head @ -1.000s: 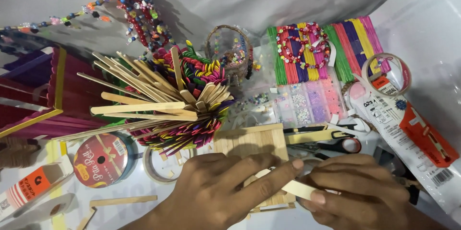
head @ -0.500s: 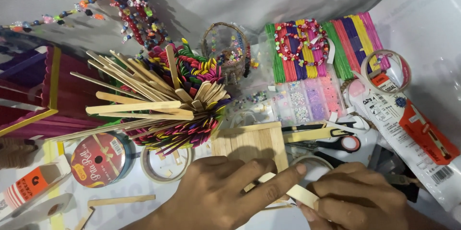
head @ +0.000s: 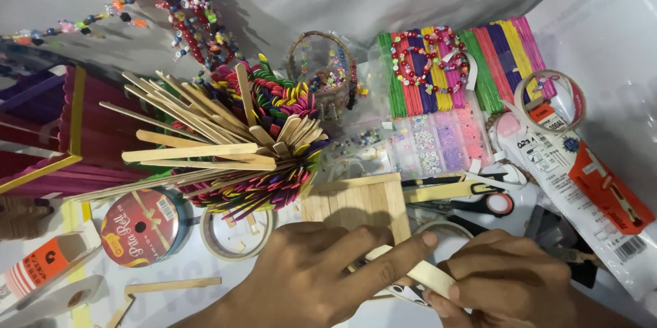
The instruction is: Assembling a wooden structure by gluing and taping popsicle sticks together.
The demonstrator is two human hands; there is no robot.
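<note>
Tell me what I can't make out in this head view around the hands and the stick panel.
- Craft-stick panel: its near edge is hidden by the left hand.
- Tape strip: the end disappears under the right hand.
- Scissors: the blades are buried under a flat stick and clutter.
- Both wrists: cut off by the bottom edge.

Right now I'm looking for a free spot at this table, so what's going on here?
A person is working with both hands at the near edge of a crowded craft table. The left hand and right hand together hold a pale craft stick, just in front of a flat panel of plain sticks. Around them lie a heap of plain and coloured sticks, tape rolls, a ribbon spool, scissors, bead strings and a glue tube.
</note>
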